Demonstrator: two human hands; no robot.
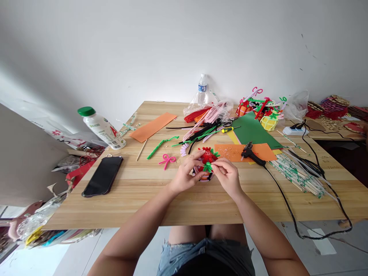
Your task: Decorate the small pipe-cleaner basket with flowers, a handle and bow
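A small pipe-cleaner basket with red and green flowers on top stands on the wooden table in front of me. My left hand is wrapped round its left side, thumb and fingers against it. My right hand pinches a green pipe-cleaner leaf at the front of the basket. The fingers cover much of the basket. Just left lie a pink pipe-cleaner bow, a coiled green pipe cleaner and a lilac coil. To the right, a black glue gun rests on an orange sheet.
A phone and a white bottle stand at the left. Behind are loose pipe cleaners, a green sheet and finished baskets. Wrapped sticks and the glue gun's cord occupy the right.
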